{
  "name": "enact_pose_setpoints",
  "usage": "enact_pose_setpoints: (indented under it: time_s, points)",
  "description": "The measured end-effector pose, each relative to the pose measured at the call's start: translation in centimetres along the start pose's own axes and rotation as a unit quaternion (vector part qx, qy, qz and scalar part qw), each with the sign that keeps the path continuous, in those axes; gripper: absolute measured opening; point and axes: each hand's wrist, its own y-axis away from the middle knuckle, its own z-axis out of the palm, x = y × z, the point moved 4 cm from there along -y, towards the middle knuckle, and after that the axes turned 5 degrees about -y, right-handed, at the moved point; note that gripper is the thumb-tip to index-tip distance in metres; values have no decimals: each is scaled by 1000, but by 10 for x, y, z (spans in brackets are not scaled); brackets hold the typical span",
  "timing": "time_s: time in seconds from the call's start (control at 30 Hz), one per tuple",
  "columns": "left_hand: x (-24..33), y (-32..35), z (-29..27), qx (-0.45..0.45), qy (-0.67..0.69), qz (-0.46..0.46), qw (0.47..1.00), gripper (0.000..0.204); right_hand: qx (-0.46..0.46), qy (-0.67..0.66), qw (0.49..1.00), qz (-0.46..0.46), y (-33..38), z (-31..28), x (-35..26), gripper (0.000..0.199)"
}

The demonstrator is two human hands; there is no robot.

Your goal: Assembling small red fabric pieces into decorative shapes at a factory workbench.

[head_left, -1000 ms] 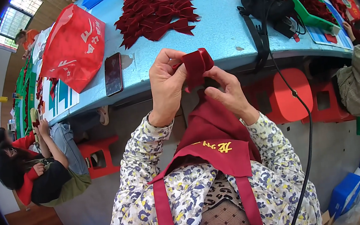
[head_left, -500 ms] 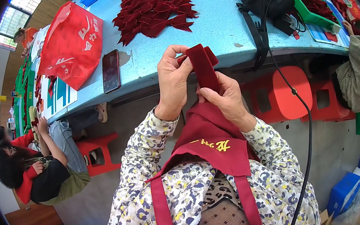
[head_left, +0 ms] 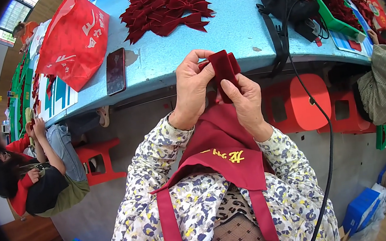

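A dark red velvet ribbon (head_left: 223, 68) is folded over on itself between my two hands, just in front of the table's near edge. My left hand (head_left: 192, 82) pinches its upper left side with thumb and fingers. My right hand (head_left: 244, 99) grips the lower end, the thumb pressed on the front of the fold. Part of the ribbon behind my fingers is hidden. Beyond my hands, many finished-looking dark red velvet bows (head_left: 166, 9) lie in close rows on the light blue table (head_left: 235, 34).
Left on the table are a dark phone (head_left: 115, 72) and a red plastic bag (head_left: 74, 43). To the right sit a black bag (head_left: 286, 0) with a hanging cable and a green tray (head_left: 328, 14) of red pieces. Red stools (head_left: 310, 102) stand below; people sit on both sides.
My right hand has moved up along the ribbon, nearer my left hand, and the hanging length looks shorter. The view has shifted slightly.
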Motion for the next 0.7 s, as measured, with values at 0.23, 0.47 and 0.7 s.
enact_pose_setpoints:
  time_s: [0.23,0.47,0.7]
  points:
    - [-14,1,-9,-1,59,-60,996,13,28,-15,999,6,-3,-6,16,18]
    - [-20,3,-12,-5,89,-99,991,19,49,-29,998,-3,-5,-11,24,16]
    - [-23,4,-12,-44,100,-98,989,27,59,-18,998,-10,-6,-15,22,16]
